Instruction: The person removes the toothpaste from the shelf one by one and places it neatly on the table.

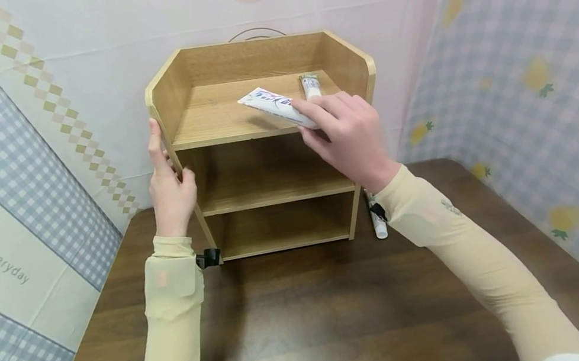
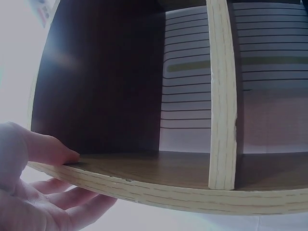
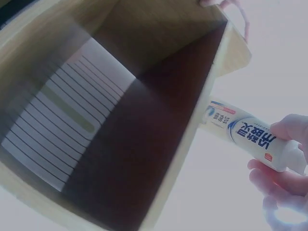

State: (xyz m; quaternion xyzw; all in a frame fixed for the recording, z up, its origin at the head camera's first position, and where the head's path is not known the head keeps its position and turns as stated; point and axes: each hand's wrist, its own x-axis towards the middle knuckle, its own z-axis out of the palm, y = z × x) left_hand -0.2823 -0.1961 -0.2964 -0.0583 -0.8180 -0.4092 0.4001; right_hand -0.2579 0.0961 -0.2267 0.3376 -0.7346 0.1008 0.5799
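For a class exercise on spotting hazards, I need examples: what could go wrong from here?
The right hand pinches the tube near one end, so it might slip and drop.

The top shelf has side and back walls but no raised lip at the front, so a tube set down near that edge could slide off.

A second tube lies on that shelf close to the hand and might get knocked.

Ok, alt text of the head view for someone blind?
The right hand holds a white tube over the top tier of a wooden shelf, where another tube lies; left hand grips the shelf's side. A third tube lies on the table.
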